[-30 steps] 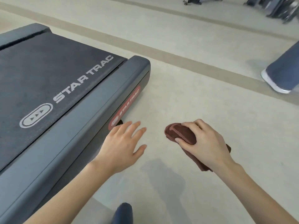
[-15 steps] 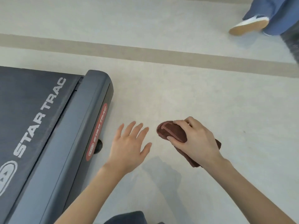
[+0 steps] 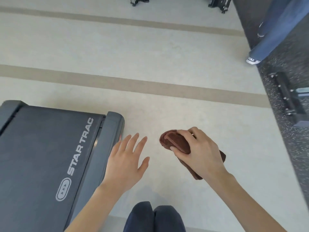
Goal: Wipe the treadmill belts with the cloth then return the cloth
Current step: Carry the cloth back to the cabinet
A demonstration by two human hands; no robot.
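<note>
Right hand (image 3: 199, 153) is curled over the brown cloth (image 3: 177, 143), thumb under its near edge and fingers across the top, gripping a folded wad of it; the cloth's tail sticks out past the wrist on the right. It is held above the pale floor (image 3: 167, 64), right of centre. Left hand (image 3: 124, 162) hangs beside it, fingers straight and fanned apart, palm down, holding nothing, clear of the cloth with a gap between them. Just left of that hand runs the grey side rail (image 3: 107, 146) of the treadmill, and beyond the rail the dark treadmill belt (image 3: 41, 156), with STAR TRAC printed in white along it and an oval logo (image 3: 63, 189) nearer the camera. Neither hand touches the belt. At the bottom edge, the person's own dark-trousered knees (image 3: 153, 218). Two tan stripes (image 3: 133, 85) cross the floor farther out. Far right, a speckled dark mat (image 3: 284, 67) with a black machine base (image 3: 287, 99) bolted on it, and another person's jeans leg (image 3: 275, 30) and white shoe (image 3: 252, 60). More black equipment feet (image 3: 138, 0) stand at the far edge.
</note>
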